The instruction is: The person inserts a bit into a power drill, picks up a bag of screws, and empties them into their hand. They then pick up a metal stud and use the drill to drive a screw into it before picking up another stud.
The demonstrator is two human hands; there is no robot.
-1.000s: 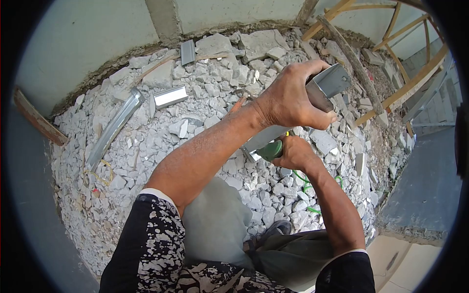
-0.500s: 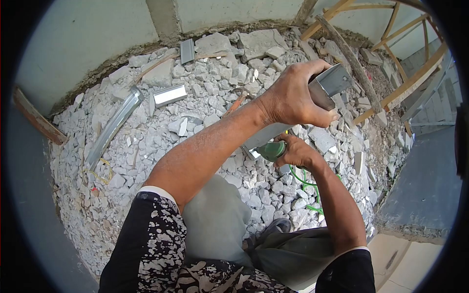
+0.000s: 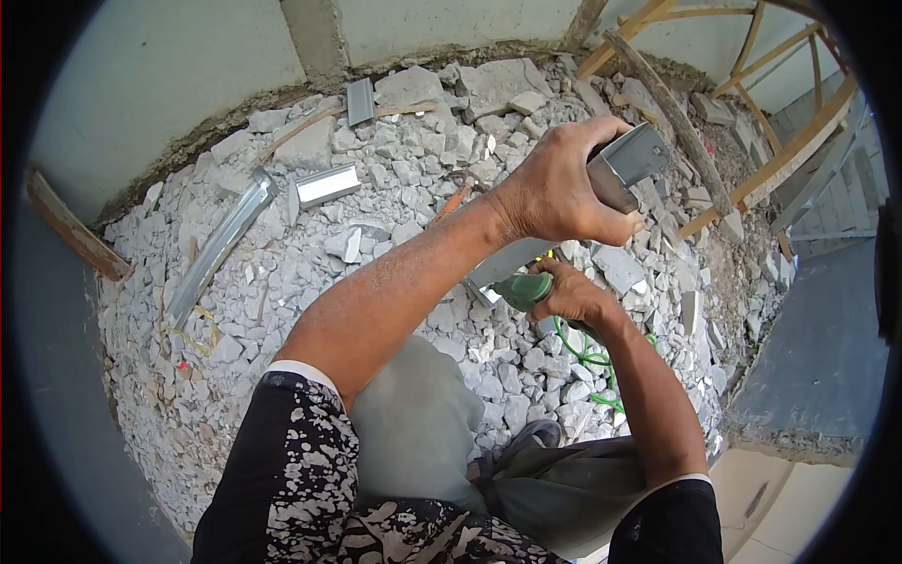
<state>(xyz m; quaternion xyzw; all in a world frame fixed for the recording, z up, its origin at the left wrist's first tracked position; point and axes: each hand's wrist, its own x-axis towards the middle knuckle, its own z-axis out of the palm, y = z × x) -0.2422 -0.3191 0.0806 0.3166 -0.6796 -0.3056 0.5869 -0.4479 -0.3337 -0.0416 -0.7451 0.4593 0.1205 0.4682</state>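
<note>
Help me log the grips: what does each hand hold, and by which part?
Left hand: metal channel, across its width near one end. Right hand: green tool; the gripped part is hidden.

Left hand (image 3: 564, 183) is clasping, thumb opposed; right hand (image 3: 571, 293) is curling nearer the body, fingers apparently closed.

"What sort of place are we seeing?"

"A building or demolition site, by the look of it. Broken masonry (image 3: 507, 381) is covering the ground and lying against a pale wall (image 3: 188, 75), whose bottom edge is showing rough and crumbling."

"Is anything else suggesting building work?"

"Yes: cut metal pieces (image 3: 327, 185) are lying on the rubble, a timber frame (image 3: 799, 167) is standing at the upper right, and a green tool (image 3: 523, 292) is being held above the debris, near a looping green cord (image 3: 587, 358)."
</note>
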